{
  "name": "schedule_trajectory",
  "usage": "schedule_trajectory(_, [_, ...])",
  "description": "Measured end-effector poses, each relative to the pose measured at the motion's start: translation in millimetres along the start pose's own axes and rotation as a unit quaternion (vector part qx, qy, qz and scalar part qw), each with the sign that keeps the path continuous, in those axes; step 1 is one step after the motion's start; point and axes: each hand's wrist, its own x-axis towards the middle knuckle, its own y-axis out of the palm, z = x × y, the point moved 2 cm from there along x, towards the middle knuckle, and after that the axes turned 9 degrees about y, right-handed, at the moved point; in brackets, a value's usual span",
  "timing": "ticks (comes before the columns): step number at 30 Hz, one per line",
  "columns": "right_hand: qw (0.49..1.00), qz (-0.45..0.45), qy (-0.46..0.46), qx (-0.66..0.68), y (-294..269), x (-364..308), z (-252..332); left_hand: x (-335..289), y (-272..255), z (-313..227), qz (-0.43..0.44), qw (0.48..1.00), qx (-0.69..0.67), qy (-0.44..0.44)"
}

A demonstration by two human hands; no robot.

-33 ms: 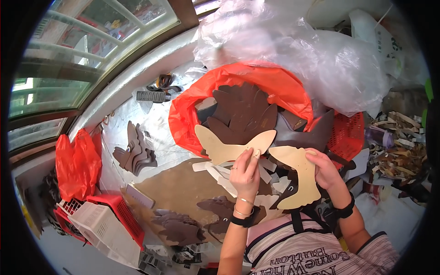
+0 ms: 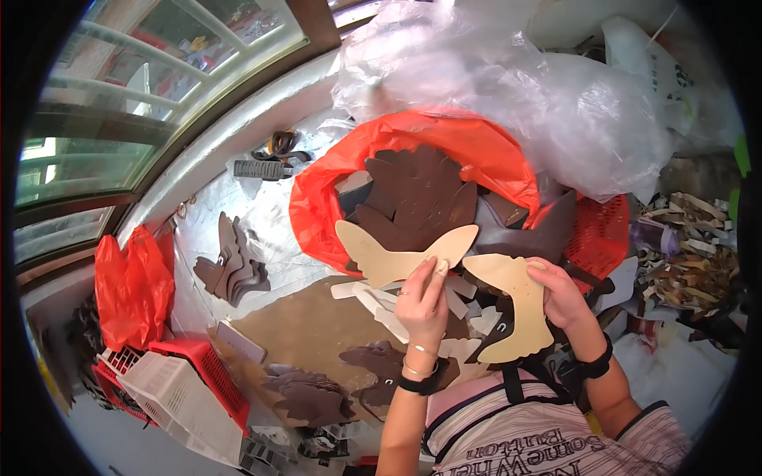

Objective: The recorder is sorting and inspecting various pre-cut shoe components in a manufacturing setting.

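Two beige, wing-shaped cut pieces, which look like shoe-upper parts, are in my hands. My left hand [image 2: 423, 305] pinches the left cut piece [image 2: 394, 255] at its middle, between thumb and fingertips. By its upper right corner, my right hand [image 2: 557, 292] grips the curved right cut piece [image 2: 525, 316], thumb on top. A narrow gap separates the two. Just beyond them, dark brown cut pieces [image 2: 417, 186] lie heaped in a red plastic bag [image 2: 317, 186]. The left piece overlaps the near edge of this heap.
Stacks of brown pieces [image 2: 305, 393] lie on the brown board [image 2: 294, 317], with another stack [image 2: 230, 266] farther left. White strips [image 2: 373, 301] sit below my left piece. Clear plastic bags [image 2: 508, 87] bulge behind. Scraps [image 2: 690, 270] pile at right; a red-and-white crate [image 2: 182, 397] stands left.
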Motion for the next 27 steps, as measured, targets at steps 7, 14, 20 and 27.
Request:
schedule_trajectory(7, [0.989, 0.089, -0.012, 0.115, 2, -5, 8, 37, -60, -16, -0.328, 0.870, -0.253, -0.266])
schedule_trajectory(14, [0.869, 0.374, 0.008, 0.323, 16, -14, 18, 55, -58, 38, -0.307, 0.754, -0.495, -0.304])
schedule_trajectory(20, [0.858, 0.380, -0.031, 0.343, 10, -21, 20, 17, -14, 104, -0.299, 0.749, -0.451, -0.382])
schedule_trajectory(27, [0.894, 0.367, -0.081, 0.245, 10, -15, 34, 6, -26, 107, -0.276, 0.816, -0.311, -0.402])
